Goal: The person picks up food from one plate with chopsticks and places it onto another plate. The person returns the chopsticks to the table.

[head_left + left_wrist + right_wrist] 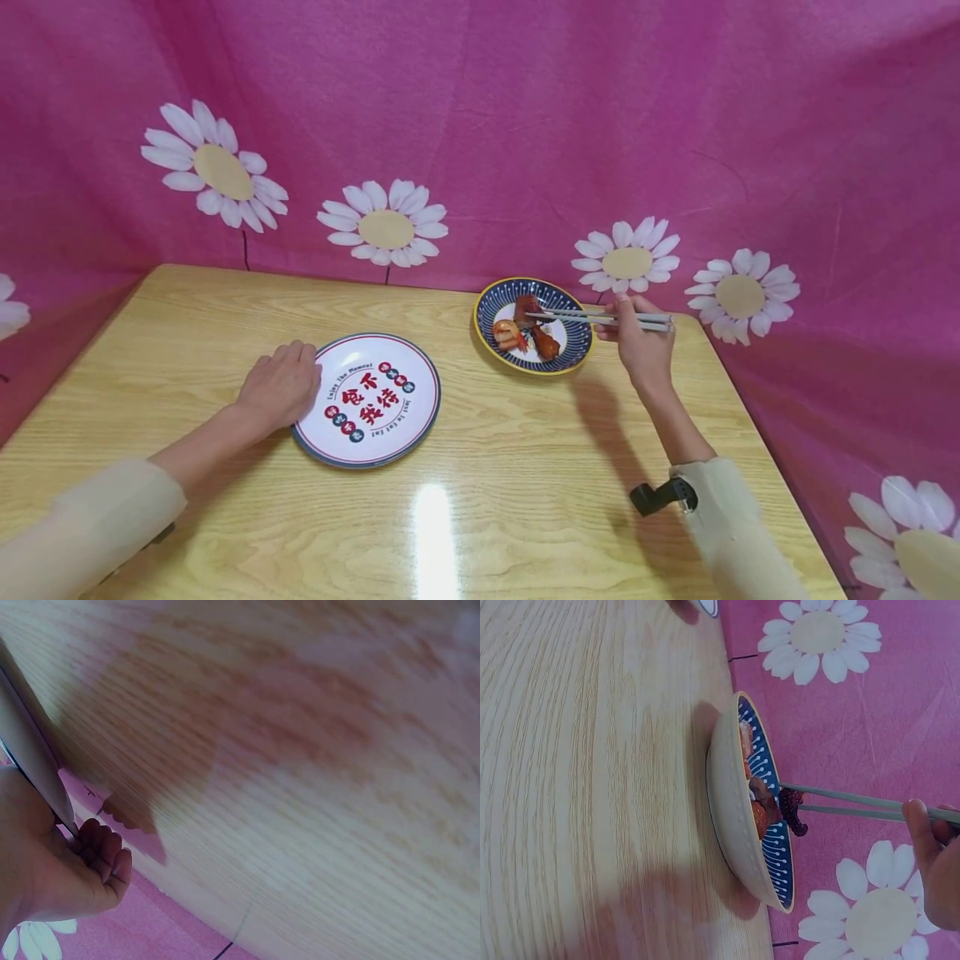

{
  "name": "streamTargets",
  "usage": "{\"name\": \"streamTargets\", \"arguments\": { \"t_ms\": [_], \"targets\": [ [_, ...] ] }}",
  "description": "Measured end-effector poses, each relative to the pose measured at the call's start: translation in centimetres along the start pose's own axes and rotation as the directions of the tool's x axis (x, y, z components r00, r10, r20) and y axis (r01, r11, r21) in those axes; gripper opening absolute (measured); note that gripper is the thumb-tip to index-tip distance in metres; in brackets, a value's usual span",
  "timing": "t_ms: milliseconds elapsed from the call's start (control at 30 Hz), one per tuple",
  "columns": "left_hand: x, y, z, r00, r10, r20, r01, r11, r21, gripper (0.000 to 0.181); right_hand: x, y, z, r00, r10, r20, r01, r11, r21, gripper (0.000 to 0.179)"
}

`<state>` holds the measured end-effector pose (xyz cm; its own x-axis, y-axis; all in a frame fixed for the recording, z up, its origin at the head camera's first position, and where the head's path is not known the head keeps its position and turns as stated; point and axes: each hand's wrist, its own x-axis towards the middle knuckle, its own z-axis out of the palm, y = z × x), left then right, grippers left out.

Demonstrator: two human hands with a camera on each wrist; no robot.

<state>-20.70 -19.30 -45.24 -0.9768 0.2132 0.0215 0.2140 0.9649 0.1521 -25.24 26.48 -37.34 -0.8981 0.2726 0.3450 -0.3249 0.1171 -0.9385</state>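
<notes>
My left hand grips the left rim of a white plate with red Chinese lettering and a blue edge. In the left wrist view the plate's rim lies against the hand, whose fingers are curled. On the right, my right hand holds a pair of chopsticks over a blue patterned bowl with a yellow rim. Between the chopstick tips is a dark red, bumpy food piece, raised near the bowl's rim. Inside the bowl lie a shrimp and a glossy brown food piece.
The wooden table runs back to a magenta cloth printed with white daisies. Close to the table's back edge stands the bowl, right of the plate. A black wrist strap sticks out from the right sleeve.
</notes>
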Motion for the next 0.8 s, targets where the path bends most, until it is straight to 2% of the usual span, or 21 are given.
{"name": "streamTargets", "arguments": {
  "t_ms": [133, 567, 800],
  "targets": [
    [0.0, 0.0, 0.1, 1.0, -0.002, 0.0, 0.002, 1.0, 0.003, 0.034, 0.1, 0.0, -0.3, 1.0, -0.004, -0.008, 0.004, 1.0, -0.007, 0.032],
    [0.0, 0.0, 0.0, 1.0, 0.003, 0.002, -0.004, 1.0, 0.018, 0.035, 0.0, 0.4, -0.9, 1.0, -0.012, -0.026, 0.012, 0.999, -0.033, 0.038],
    [0.1, 0.0, -0.1, 1.0, 0.01, 0.005, -0.01, 1.0, 0.011, 0.035, -0.2, 0.1, -1.1, 0.999, -0.01, -0.041, 0.009, 0.999, -0.035, 0.031]
  ]
}}
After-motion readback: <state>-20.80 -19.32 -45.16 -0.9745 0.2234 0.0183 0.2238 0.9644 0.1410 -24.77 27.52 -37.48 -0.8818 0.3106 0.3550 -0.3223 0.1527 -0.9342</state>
